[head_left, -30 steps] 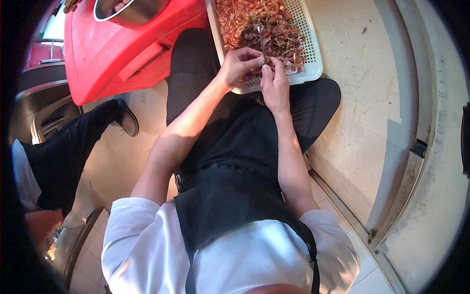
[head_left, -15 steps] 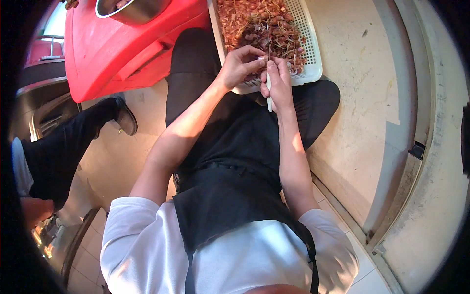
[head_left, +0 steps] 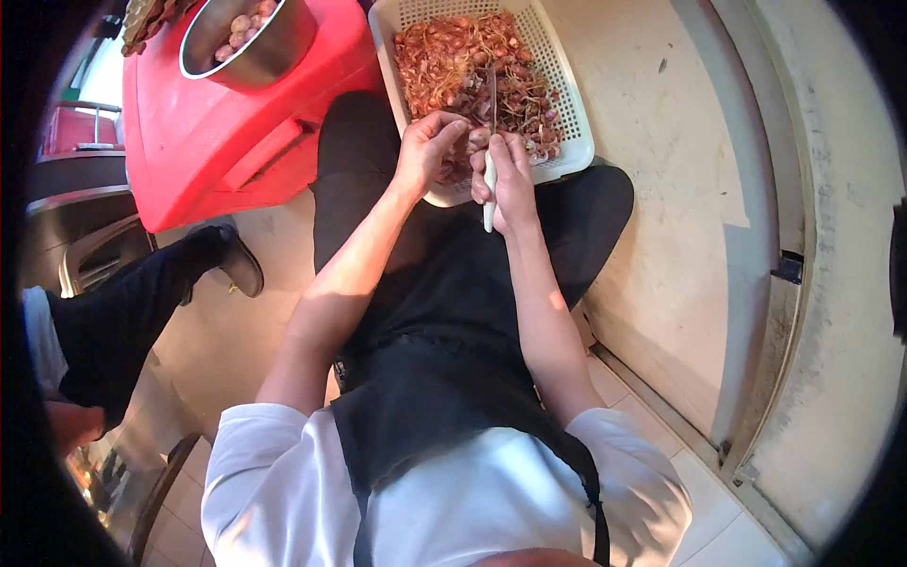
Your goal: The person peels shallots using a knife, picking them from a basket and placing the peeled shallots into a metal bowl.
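A white perforated basket rests at my lap, holding a heap of small reddish shallots with dry roots and skins. Over its near edge, my right hand is closed around a knife with a white handle, its blade pointing away from me. A small shallot shows beside the blade at my right fingertips. My left hand is just to the left, thumb and forefinger pinched together; what they hold, if anything, is too small to make out.
On a red stool or table at the upper left stands a metal pot with several shallots inside. Another person's dark-trousered leg and shoe are at the left. A pale wall or panel runs along the right.
The view has shifted, showing more of the pot and basket. My hands have moved slightly apart, and the knife, earlier mostly hidden, now shows handle and blade in my right hand.
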Tool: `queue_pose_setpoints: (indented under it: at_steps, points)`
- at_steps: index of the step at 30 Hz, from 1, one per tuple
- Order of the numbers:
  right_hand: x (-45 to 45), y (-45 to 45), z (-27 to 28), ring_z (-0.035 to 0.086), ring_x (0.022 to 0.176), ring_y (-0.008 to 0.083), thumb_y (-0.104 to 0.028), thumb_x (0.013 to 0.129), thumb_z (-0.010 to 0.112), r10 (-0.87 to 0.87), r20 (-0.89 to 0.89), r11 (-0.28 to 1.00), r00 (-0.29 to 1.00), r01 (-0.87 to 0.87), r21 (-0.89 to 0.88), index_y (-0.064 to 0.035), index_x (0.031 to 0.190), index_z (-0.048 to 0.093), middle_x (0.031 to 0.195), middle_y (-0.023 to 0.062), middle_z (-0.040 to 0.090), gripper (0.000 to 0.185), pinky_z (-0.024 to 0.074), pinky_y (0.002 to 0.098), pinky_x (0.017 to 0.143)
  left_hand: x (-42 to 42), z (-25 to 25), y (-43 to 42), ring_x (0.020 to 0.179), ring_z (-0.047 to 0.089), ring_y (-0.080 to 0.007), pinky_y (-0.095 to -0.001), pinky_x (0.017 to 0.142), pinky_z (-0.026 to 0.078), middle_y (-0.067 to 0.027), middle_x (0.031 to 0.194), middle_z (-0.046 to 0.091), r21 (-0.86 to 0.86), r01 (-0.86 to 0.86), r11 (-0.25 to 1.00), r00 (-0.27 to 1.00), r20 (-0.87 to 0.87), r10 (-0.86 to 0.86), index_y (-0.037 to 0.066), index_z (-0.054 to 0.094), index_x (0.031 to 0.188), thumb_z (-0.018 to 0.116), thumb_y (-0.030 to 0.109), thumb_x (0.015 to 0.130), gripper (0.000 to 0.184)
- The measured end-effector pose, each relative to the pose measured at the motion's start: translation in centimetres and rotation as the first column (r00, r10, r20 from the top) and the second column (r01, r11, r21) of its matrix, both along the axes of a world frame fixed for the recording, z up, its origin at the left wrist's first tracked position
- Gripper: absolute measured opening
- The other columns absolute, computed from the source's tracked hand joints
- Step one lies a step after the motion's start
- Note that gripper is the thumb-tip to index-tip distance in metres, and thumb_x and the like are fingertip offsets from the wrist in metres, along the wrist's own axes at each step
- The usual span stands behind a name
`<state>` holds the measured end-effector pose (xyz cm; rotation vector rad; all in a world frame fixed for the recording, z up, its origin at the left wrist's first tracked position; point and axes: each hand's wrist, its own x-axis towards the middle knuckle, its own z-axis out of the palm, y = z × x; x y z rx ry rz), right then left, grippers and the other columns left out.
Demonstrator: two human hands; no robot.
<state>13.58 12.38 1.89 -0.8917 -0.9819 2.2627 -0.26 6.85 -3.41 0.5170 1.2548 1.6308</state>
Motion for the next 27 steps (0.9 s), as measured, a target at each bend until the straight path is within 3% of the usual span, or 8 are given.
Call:
queue_pose_setpoints:
  at_steps: [1, 4, 5, 7, 10, 16, 21, 27]
  points:
    - [-0.1, -0.2, 0.4, 0.040, 0.040, 0.0079, -0.025, 0.102, 0.046, -0.055, 0.030, 0.998, 0.998, 0.055, -0.002, -0.0092, 0.105, 0.047, 0.073, 0.0036, 0.053, 0.016, 0.0311, 0.0227, 0.034, 0.0, 0.1, 0.0, 0.077, 0.060, -0.0079, -0.0253, 0.069, 0.051, -0.0037, 0.090, 0.067, -0.029, -0.009, 1.000, 1.000, -0.003, 0.009, 0.001, 0.064, 0.109, 0.058, 0.013, 0.096, 0.019]
    - [0.6, 0.4, -0.3, 0.048, 0.047, 0.0097, -0.025, 0.101, 0.050, -0.029, 0.082, 0.992, 0.996, 0.019, 0.123, -0.0066, 0.108, 0.048, 0.076, 0.0043, 0.056, 0.020, 0.0387, 0.0246, 0.041, 1.5, 1.2, 0.3, 0.078, 0.062, -0.0120, -0.0286, 0.073, 0.052, -0.0054, 0.088, 0.068, -0.033, -0.132, 0.991, 0.894, -0.435, 0.104, 0.000, 0.064, 0.110, 0.060, 0.018, 0.094, 0.024]
    - [0.5, 0.5, -0.6, 0.051, 0.051, 0.0108, -0.024, 0.100, 0.051, -0.088, 0.181, 0.948, 0.980, 0.027, 0.317, -0.0051, 0.109, 0.048, 0.077, 0.0051, 0.058, 0.022, 0.0414, 0.0257, 0.045, 1.9, 1.1, 0.5, 0.080, 0.063, -0.0147, -0.0305, 0.077, 0.052, -0.0079, 0.089, 0.068, 0.075, -0.170, 0.983, 0.801, -0.570, 0.182, -0.001, 0.063, 0.112, 0.059, 0.020, 0.094, 0.027]
    - [-0.1, 0.5, -1.4, 0.057, 0.059, 0.0129, -0.024, 0.099, 0.054, -0.257, 0.328, 0.753, 0.909, -0.024, 0.657, -0.0023, 0.113, 0.048, 0.080, 0.0068, 0.060, 0.026, 0.0467, 0.0279, 0.053, 2.2, 2.2, 0.0, 0.081, 0.061, -0.0104, -0.0258, 0.074, 0.051, -0.0058, 0.094, 0.066, -0.004, -0.069, 0.998, 0.861, -0.506, 0.058, 0.000, 0.060, 0.116, 0.055, 0.021, 0.098, 0.028]
    - [-0.9, 0.0, -1.4, 0.061, 0.068, 0.0141, -0.024, 0.097, 0.057, -0.216, 0.326, 0.745, 0.920, -0.060, 0.664, 0.0013, 0.115, 0.048, 0.078, 0.0073, 0.063, 0.033, 0.0495, 0.0307, 0.061, 1.8, 1.7, 0.0, 0.078, 0.059, -0.0065, -0.0220, 0.067, 0.050, -0.0027, 0.092, 0.063, -0.047, 0.050, 0.998, 0.964, -0.259, -0.061, 0.000, 0.057, 0.118, 0.050, 0.022, 0.101, 0.028]
    - [-1.2, -0.4, 0.3, 0.051, 0.052, 0.0064, -0.026, 0.099, 0.053, -0.090, 0.255, 0.881, 0.963, -0.042, 0.471, 0.0000, 0.117, 0.045, 0.075, 0.0049, 0.061, 0.033, 0.0397, 0.0226, 0.044, 1.0, 1.2, -0.6, 0.064, 0.049, -0.0031, -0.0183, 0.056, 0.040, 0.0028, 0.082, 0.057, 0.008, 0.126, 0.992, 0.988, 0.085, -0.126, 0.001, 0.056, 0.121, 0.053, 0.020, 0.100, 0.028]
    - [-0.9, -0.3, 1.0, 0.043, 0.043, 0.0046, -0.024, 0.101, 0.049, -0.066, 0.323, 0.881, 0.944, -0.096, 0.463, -0.0028, 0.115, 0.045, 0.073, 0.0034, 0.055, 0.026, 0.0337, 0.0201, 0.038, 1.3, 1.2, -0.1, 0.068, 0.053, -0.0039, -0.0186, 0.057, 0.043, 0.0024, 0.087, 0.061, 0.025, 0.065, 0.998, 0.995, 0.072, -0.067, 0.001, 0.058, 0.121, 0.057, 0.020, 0.098, 0.029]
    - [-0.5, -0.4, 0.3, 0.049, 0.049, 0.0061, -0.023, 0.100, 0.050, -0.115, 0.334, 0.878, 0.935, -0.062, 0.475, -0.0031, 0.112, 0.047, 0.073, 0.0044, 0.058, 0.023, 0.0373, 0.0222, 0.041, 1.7, 2.4, -0.3, 0.071, 0.055, -0.0038, -0.0194, 0.055, 0.043, 0.0003, 0.089, 0.062, 0.076, 0.060, 0.995, 0.998, 0.005, -0.061, 0.000, 0.059, 0.119, 0.062, 0.020, 0.096, 0.031]
